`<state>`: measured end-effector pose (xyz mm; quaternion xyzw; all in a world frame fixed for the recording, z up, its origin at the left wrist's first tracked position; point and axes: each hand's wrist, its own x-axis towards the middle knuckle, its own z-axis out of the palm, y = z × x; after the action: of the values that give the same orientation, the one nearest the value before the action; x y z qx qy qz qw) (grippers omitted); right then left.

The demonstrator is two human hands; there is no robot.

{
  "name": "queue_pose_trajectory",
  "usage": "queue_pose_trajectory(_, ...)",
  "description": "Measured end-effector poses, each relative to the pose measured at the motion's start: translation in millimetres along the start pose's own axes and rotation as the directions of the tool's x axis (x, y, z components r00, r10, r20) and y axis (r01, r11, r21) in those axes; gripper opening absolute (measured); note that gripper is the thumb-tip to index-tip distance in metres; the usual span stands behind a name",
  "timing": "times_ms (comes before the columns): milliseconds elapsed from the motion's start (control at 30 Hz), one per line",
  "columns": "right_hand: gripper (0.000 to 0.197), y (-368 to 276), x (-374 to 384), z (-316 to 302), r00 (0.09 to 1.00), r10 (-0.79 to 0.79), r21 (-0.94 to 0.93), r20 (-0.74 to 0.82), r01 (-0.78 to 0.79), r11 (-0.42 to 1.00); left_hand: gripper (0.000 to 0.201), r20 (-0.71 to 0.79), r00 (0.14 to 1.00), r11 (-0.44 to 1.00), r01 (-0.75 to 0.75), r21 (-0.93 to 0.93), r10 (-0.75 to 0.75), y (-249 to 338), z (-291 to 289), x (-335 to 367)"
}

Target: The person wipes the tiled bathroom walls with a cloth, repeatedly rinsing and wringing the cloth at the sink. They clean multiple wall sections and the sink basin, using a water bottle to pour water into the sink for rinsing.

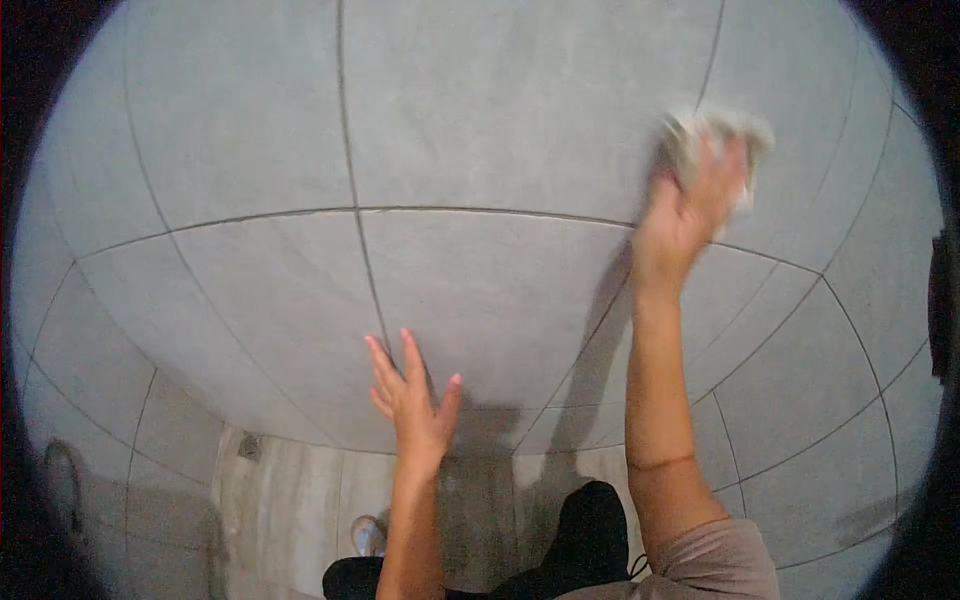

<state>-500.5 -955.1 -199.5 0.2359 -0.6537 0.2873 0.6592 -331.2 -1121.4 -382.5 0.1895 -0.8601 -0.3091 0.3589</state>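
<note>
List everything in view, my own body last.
cloth: 1, off-white, blurred, upper right
tiled walls: 3, grey, ahead and both sides
floor: 1, pale, streaked, below
drain cover: 1, grey, floor's left corner
curved thing: 1, dark, left edge
unclear object: 1, black, right edge
thin loop: 1, dark, lower right
shoe: 1, pale, lower left
trousers: 1 pair, black, lower centre
sleeve: 1, greyish-brown, lower right
left hand: 1, bare, lower centre
right hand: 1, bare, at the cloth
</note>
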Motion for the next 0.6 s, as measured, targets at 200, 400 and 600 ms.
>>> queue_pose_trajectory(200,0.051,-140.3,-64.0,43.4,0.719,-0.551,0.393,0.424,0.402,0.827,0.074,-0.124,0.979,0.983,0.145,-0.116,-0.159,-20.2,-6.1,1.9)
queue_pose_trajectory(400,0.037,-58.6,-147.7,-1.8,0.493,-0.656,0.430,0.571,0.502,0.751,0.066,-0.183,0.959,0.946,0.158,-0.284,-0.216,-32.8,-28.6,12.7)
queue_pose_trajectory(600,0.060,-100.6,-8.8,28.5,0.959,-0.218,0.130,0.183,0.196,0.972,0.060,-0.108,0.970,0.948,0.182,-0.260,-0.216,-35.4,-22.6,15.2)
